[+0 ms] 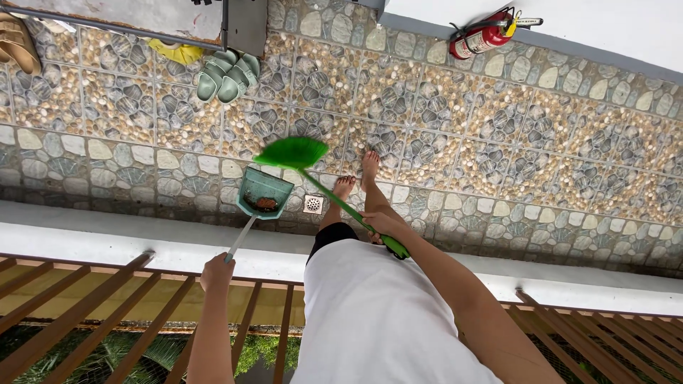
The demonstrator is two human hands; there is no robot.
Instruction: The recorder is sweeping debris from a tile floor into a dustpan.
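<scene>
My left hand (217,271) grips the white handle of a teal dustpan (264,193), which hangs tilted above the pebble-patterned tile floor (498,135) with brown debris inside it. My right hand (383,223) is closed around the green handle of a broom. Its green bristle head (292,151) is blurred and sits just above and beside the dustpan's mouth. My bare feet (358,178) stand on the tiles right of the dustpan. A white shirt covers my torso in the lower middle of the view.
A small square floor drain (312,204) lies between the dustpan and my feet. Pale green sandals (228,75), tan sandals (17,43) and a yellow cloth (175,51) lie near the far wall. A red fire extinguisher (484,37) is at top right. A white ledge (85,238) and a brown slatted railing (85,299) run along the near side.
</scene>
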